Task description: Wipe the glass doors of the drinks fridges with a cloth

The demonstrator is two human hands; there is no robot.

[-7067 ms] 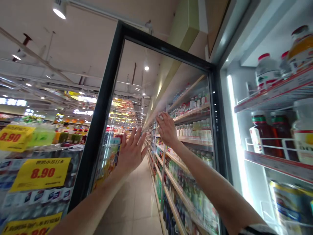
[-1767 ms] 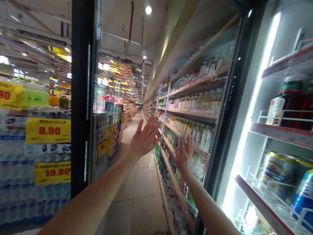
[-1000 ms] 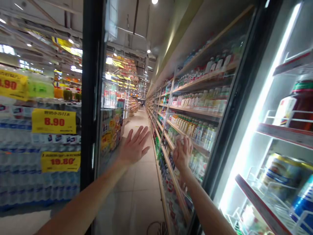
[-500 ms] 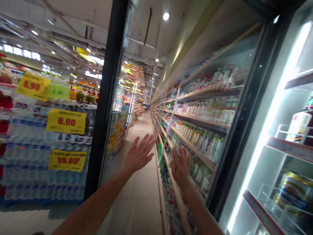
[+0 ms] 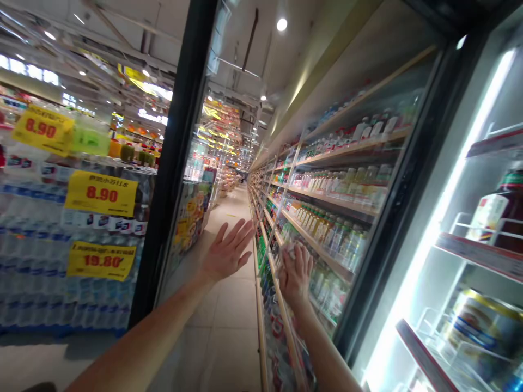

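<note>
A glass cooler door [image 5: 175, 130] with a black frame stands swung out in front of me. My left hand [image 5: 229, 250] lies flat against its glass, palm forward, with the fingers spread and nothing in them. To the right, my right hand [image 5: 297, 275] is pressed to the same pane, its fingers bent over a small crumpled white cloth [image 5: 291, 252]. Most of the cloth is hidden under the fingers, and its exact material is unclear. Shelves of bottles [image 5: 335, 234] show through or in the glass behind both hands.
At right, the lit cooler holds a dark bottle [image 5: 496, 209] and gold-topped cans [image 5: 478, 326] on wire-fronted shelves [image 5: 482, 255]. Stacked water bottles [image 5: 36, 261] with yellow price signs [image 5: 101, 193] stand left. A tiled aisle [image 5: 229, 321] runs ahead.
The right hand with the white cloth has shifted slightly left and its fingers have turned. My left hand stays flat on the glass. The view has shifted a little.
</note>
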